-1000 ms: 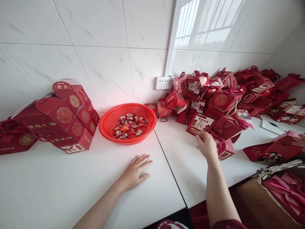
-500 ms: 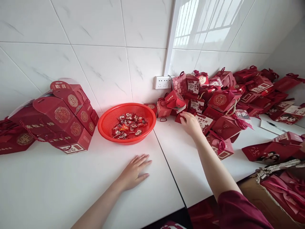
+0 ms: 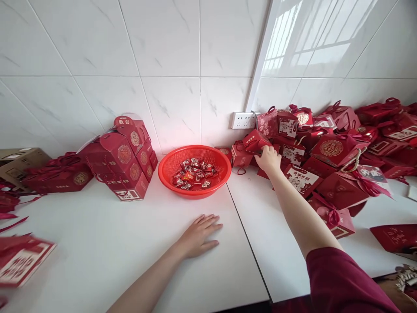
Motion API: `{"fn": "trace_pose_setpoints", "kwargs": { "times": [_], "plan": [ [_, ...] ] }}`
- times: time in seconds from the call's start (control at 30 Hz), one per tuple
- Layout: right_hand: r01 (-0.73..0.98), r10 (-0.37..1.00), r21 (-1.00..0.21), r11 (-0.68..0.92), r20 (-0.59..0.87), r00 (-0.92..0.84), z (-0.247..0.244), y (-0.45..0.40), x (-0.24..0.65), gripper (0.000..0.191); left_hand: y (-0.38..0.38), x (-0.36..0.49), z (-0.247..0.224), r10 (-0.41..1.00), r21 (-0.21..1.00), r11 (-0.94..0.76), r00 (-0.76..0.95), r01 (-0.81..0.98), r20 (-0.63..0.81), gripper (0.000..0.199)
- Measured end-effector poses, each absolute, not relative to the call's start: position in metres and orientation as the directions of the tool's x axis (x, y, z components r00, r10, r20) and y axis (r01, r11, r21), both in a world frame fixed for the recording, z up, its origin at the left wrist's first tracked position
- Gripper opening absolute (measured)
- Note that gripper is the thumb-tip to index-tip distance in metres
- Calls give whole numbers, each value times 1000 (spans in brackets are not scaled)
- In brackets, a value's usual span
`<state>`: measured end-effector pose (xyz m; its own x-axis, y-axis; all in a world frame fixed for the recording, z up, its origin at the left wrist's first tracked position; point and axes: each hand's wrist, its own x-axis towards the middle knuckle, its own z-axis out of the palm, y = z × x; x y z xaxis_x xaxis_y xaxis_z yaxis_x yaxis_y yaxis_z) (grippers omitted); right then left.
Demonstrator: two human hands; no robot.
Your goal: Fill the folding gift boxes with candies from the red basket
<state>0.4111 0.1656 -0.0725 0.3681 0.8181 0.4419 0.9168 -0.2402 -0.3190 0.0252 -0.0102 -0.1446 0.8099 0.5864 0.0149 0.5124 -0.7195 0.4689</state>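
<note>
Small dark red cardboard gift box with gold lettering [image 3: 254, 139]: near the back edge of the white worktop [image 3: 107, 243], right of the dark seam that divides it. It sits tilted, seemingly leaning on a plain red box with a looped cord [image 3: 240, 155]. Its long axis looks to run roughly left to right; its right end is partly covered by fingers.

Right hand [image 3: 269, 160]: nearer of the two, reaching to the right end of the gift box, so the box lies just to its left and back. Fingers are drawn narrow at the box's edge; whether they grip it cannot be told.

Left hand [image 3: 200, 236]: palm down, fingers loosely spread, holding nothing, on the worktop left of the seam, well apart from the gift box, which lies back and to the right.

Round red plastic basket [image 3: 166, 184]: left of the gift box, towards the back edge, with small wrapped sweets [image 3: 195, 174] inside.

Heap of dark red gift boxes with ribbons [image 3: 330, 148]: along the back edge, right of the right hand.

Stack of red boxes [image 3: 125, 161]: left of the basket, near the wall.
</note>
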Motion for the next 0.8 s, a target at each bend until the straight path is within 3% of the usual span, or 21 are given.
{"fn": "trace_pose_setpoints", "kwargs": {
  "times": [0.17, 0.3, 0.47, 0.57, 0.67, 0.8],
  "plan": [
    [918, 804, -313, -244, 465, 372, -82, 181, 399, 51, -15, 28, -144, 599, 482, -713, 800, 509, 41, 55],
    [915, 789, -338, -222, 489, 372, -83, 185, 390, 41, -21, 28, -148, 609, 478, -712, 791, 515, 54, 56],
    [907, 699, -388, -162, 604, 383, -56, 168, 407, 40, -25, 27, -158, 603, 478, -724, 793, 498, 88, 56],
    [921, 625, -378, -97, 697, 352, -31, 135, 420, 39, -24, 23, -157, 622, 511, -709, 773, 486, 129, 46],
    [934, 444, -285, 216, 881, 166, -9, 72, 417, 25, -22, 12, -141, 665, 562, -688, 709, 459, 236, 33],
    [781, 555, -347, 519, 832, 1, 4, -15, 376, 19, -21, -11, -96, 719, 570, -694, 442, 440, 536, 27]
  ]
}}
